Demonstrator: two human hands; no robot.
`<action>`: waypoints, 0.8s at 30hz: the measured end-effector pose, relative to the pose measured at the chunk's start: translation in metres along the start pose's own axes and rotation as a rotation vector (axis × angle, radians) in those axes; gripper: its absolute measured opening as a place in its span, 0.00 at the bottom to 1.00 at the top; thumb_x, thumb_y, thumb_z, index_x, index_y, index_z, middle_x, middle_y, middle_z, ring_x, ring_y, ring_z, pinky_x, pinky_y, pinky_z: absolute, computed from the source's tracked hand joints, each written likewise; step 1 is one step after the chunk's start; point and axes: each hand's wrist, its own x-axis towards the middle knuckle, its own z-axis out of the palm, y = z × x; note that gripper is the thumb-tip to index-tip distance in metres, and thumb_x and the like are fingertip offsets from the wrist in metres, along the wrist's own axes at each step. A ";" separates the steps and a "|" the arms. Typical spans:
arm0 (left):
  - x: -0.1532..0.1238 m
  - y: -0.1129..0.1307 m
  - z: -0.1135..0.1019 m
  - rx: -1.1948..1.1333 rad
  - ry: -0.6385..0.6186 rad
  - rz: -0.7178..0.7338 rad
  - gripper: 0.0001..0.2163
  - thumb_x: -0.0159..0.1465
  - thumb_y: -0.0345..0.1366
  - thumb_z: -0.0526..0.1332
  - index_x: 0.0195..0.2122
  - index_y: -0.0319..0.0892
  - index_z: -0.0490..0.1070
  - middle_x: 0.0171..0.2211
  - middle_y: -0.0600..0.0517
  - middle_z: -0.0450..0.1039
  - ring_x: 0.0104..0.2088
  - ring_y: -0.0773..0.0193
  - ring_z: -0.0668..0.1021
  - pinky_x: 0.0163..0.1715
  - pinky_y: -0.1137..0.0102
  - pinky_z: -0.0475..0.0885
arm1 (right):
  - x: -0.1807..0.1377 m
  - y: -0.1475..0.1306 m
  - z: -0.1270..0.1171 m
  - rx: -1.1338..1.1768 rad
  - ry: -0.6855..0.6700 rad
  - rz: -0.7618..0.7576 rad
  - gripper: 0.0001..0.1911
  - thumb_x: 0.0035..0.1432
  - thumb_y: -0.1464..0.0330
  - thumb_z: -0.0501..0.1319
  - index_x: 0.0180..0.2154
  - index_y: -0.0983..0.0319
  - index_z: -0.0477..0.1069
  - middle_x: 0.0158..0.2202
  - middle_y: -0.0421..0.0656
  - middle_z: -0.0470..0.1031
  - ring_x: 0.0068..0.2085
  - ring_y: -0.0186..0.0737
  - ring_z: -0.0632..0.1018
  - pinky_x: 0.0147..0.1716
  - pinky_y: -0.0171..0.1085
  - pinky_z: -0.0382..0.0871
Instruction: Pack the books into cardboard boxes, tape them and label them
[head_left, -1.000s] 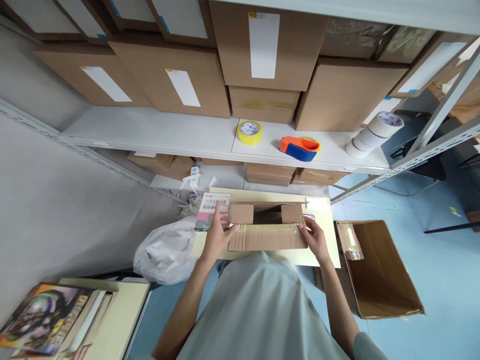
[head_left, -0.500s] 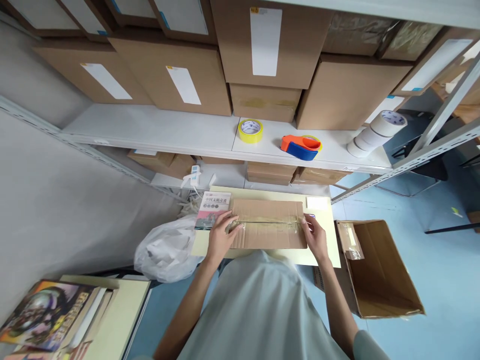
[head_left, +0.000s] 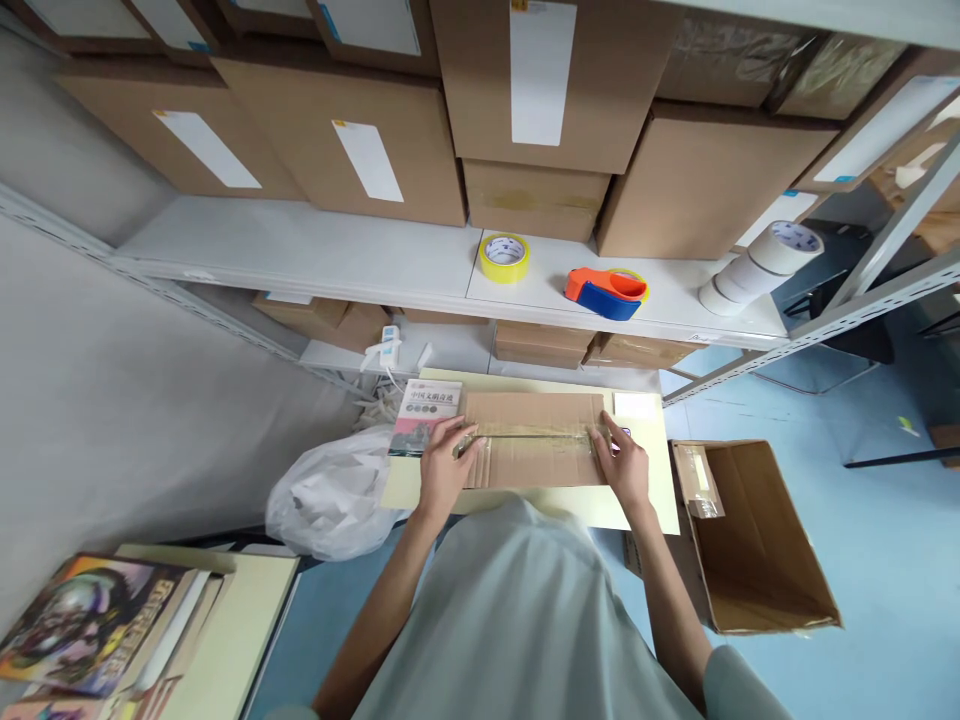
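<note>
A flat cardboard box (head_left: 534, 462) lies on the pale yellow board in front of me, with a lengthwise seam and clear tape across its top. My left hand (head_left: 445, 464) grips its left end, thumb on the top face and fingers at the edge. At the opposite end, my right hand (head_left: 624, 468) is closed on the box, its thumb near the seam. Just left of the box is a book (head_left: 424, 412) with a pink and grey cover, partly behind my left fingers. A small dark-printed item, mostly hidden, shows beside my right fingers.
Above the board, a shelf (head_left: 322, 245) holds yellow tape (head_left: 505, 258), an orange and blue tape dispenser (head_left: 607, 292), white rolls (head_left: 761, 268) and several cartons. An open carton (head_left: 772, 540) stands on the floor at right. At left are a plastic bag (head_left: 330, 500) and books (head_left: 90, 620).
My right hand has shifted slightly left, its thumb now farther in over the box top. My left hand stays at its end. The view has tilted a little.
</note>
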 end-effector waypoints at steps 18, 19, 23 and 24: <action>0.003 0.024 -0.006 0.010 0.019 -0.006 0.09 0.71 0.43 0.66 0.48 0.49 0.83 0.56 0.45 0.78 0.58 0.49 0.81 0.62 0.52 0.79 | 0.012 -0.003 -0.017 0.031 0.055 0.020 0.41 0.67 0.38 0.57 0.64 0.61 0.80 0.35 0.51 0.87 0.39 0.57 0.87 0.39 0.42 0.76; 0.003 0.024 -0.003 0.009 0.015 -0.008 0.09 0.71 0.43 0.65 0.48 0.49 0.83 0.55 0.45 0.78 0.58 0.49 0.82 0.62 0.52 0.79 | 0.013 -0.001 -0.016 0.034 0.058 0.030 0.41 0.66 0.38 0.58 0.63 0.60 0.81 0.35 0.51 0.87 0.40 0.58 0.87 0.39 0.43 0.77; -0.003 0.019 0.008 0.023 0.008 -0.029 0.10 0.72 0.44 0.64 0.47 0.48 0.82 0.54 0.44 0.77 0.57 0.48 0.81 0.61 0.52 0.79 | 0.016 0.006 -0.007 0.039 0.050 0.085 0.40 0.65 0.38 0.58 0.62 0.60 0.81 0.38 0.52 0.88 0.42 0.59 0.87 0.42 0.46 0.78; -0.005 0.018 0.009 0.027 0.009 -0.037 0.10 0.72 0.44 0.64 0.48 0.49 0.82 0.54 0.43 0.77 0.57 0.48 0.81 0.61 0.52 0.79 | 0.017 0.008 -0.006 0.042 0.051 0.090 0.41 0.65 0.38 0.58 0.62 0.60 0.81 0.39 0.52 0.88 0.42 0.58 0.87 0.42 0.46 0.78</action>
